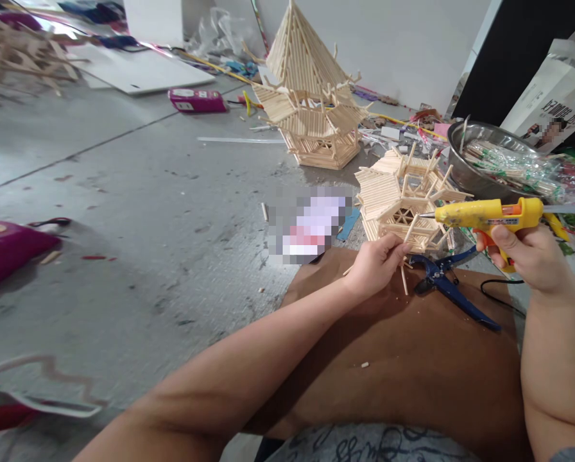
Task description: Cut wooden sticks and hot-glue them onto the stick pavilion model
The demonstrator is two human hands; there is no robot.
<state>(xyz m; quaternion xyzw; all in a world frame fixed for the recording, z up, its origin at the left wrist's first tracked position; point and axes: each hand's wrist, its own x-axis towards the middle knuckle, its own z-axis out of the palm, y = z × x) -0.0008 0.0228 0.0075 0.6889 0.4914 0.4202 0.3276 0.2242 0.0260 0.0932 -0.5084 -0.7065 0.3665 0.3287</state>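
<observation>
Left hand [377,263] sits just in front of the half-built stick house [398,199], thumb and fingertips pinched on a thin wooden stick [411,230] that leans up against the house's front face. From the right of the house comes the yellow glue gun [489,215], its nozzle level and pointing at the top end of that stick, very close to it (touching or not, I cannot tell). Right hand [528,256] is wrapped tight around the gun's handle, one finger on the orange trigger. Blue pliers [448,282] lie just in front of the house on the brown board [412,359], right of the left hand. Behind the house stands the tall finished pagoda [311,96]. To the house's right, just behind the gun, a steel bowl [470,173] holds bagged sticks.
</observation>
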